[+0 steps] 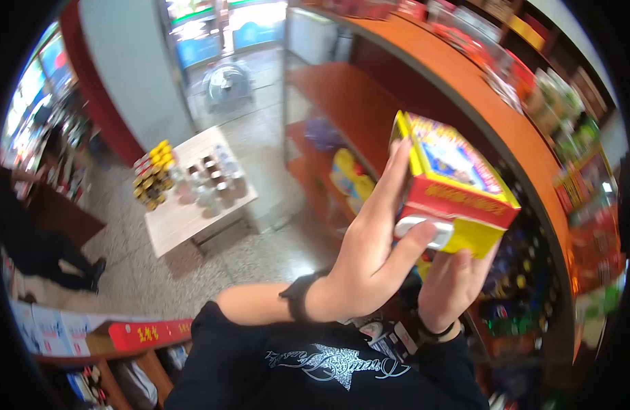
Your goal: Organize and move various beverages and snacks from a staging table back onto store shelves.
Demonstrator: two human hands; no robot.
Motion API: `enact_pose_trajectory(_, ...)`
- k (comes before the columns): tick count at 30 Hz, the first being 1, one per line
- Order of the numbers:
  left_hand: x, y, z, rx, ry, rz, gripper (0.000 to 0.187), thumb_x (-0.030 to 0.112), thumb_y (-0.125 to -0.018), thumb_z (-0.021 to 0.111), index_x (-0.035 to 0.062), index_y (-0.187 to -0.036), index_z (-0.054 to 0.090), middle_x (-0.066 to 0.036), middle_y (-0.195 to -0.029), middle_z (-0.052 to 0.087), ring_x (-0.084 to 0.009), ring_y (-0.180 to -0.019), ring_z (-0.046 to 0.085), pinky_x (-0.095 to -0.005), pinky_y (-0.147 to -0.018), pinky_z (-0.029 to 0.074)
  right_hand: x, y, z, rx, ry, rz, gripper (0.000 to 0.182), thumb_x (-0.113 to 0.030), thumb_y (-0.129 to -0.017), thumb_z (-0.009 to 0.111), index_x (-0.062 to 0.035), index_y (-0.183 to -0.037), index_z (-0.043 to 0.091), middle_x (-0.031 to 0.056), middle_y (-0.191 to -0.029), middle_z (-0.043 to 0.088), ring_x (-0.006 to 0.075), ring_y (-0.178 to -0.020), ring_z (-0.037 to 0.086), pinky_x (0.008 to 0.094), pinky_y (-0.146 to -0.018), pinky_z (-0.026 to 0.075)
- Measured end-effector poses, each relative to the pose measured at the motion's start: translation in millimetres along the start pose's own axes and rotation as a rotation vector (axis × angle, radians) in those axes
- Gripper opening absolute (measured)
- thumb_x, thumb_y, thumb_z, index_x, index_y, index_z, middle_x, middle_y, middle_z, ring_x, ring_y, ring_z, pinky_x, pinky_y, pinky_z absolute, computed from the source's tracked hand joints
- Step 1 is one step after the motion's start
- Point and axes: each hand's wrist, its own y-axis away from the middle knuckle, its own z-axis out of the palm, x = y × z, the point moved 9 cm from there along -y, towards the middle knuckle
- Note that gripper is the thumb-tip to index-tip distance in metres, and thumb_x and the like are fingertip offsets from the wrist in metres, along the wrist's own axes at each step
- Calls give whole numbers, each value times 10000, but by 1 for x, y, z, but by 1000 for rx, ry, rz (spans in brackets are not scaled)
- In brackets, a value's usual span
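A red and yellow printed cardboard box (455, 199) is held up at the right of the view, tilted, its blue-centred picture face partly turned to me. My left hand (373, 242), with a dark band on the wrist, is closed on the box's left side, fingers along the edge. Its thumb presses a small white rounded object (412, 224) against the box's near end; I cannot make out its kind. My right hand (458, 290) supports the box from below, thumb up against the yellow part. Its other fingers are partly hidden.
Orange-brown shelves (397, 133) with packaged goods curve along the right. A pale table (175, 236) bearing several bottles and yellow-topped containers stands at left centre. A floor fan (227, 85) is behind it. At far left stands a person in dark clothes (38, 246).
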Motion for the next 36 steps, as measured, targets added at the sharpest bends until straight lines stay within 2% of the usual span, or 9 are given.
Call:
enact_pose_trajectory(5,-36,65,-168,398,-133,-321,533,180,-914,405,3,-1349,153,-144,-1213,433,-165,-1095,430,-266,-919,331,120,53,144,-249,-286,592,671,31,-774,461,-9,-1346,114,123,-1309,296,195,-1198,312,323,-998,237)
enact_pose_trajectory(8,-35,124,-263,592,-242,-414,527,182,-915,402,3,-1347,161,-138,-1203,442,-159,-1083,439,-261,-908,338,176,105,232,-420,-313,765,665,12,-778,499,-9,-1335,138,119,-1300,299,188,-1198,306,318,-997,236)
enact_pose_trajectory(10,-31,168,-316,851,-210,-452,533,173,-910,409,-1,-1346,157,-135,-1198,446,-156,-1077,443,-259,-904,341,208,145,276,-530,-280,893,674,-27,-775,546,-3,-1324,157,113,-1298,296,182,-1198,297,310,-995,237)
enact_pose_trajectory(13,-10,210,-365,953,-319,-505,550,183,-907,418,-6,-1347,147,-125,-1200,445,-157,-1071,447,-258,-902,343,229,190,331,-741,-291,1042,671,-62,-780,558,-1,-1320,164,116,-1273,323,178,-1194,297,300,-988,250)
enact_pose_trajectory(17,6,253,-416,1078,-307,-591,568,210,-905,419,-13,-1347,139,-119,-1235,409,-155,-1104,413,-255,-922,320,244,230,387,-881,-292,1073,622,-86,-780,557,-7,-1303,228,97,-1236,379,175,-1167,330,294,-968,269)
enact_pose_trajectory(25,1,292,-493,1261,-181,-566,422,181,-886,434,-5,-1247,319,-89,-1137,468,-144,-1053,437,-267,-909,331,296,275,454,-1176,-218,1114,591,-89,-792,548,23,-1293,254,102,-1215,427,153,-1129,386,266,-961,277)
enact_pose_trajectory(27,-15,300,-515,1317,-94,-613,381,191,-886,435,24,-1227,402,-56,-1153,484,-127,-1081,411,-264,-934,281,307,275,471,-1191,-224,1134,581,-94,-795,546,24,-1289,265,100,-1217,428,154,-1128,386,261,-956,281)
enact_pose_trajectory(29,-36,308,-542,1339,-102,-628,363,194,-880,446,21,-1199,431,-58,-1122,509,-127,-1048,440,-259,-911,306,332,278,482,-1149,-264,1237,574,-102,-800,539,26,-1288,266,101,-1221,426,154,-1125,391,257,-953,283)
enact_pose_trajectory(36,-108,275,-645,1209,-146,-802,316,200,-876,444,-15,-1101,496,-67,-1038,554,-116,-956,492,-246,-841,365,467,275,534,-1104,-132,1270,497,-139,-829,522,81,-1213,295,149,-1156,452,178,-1089,420,261,-933,315)
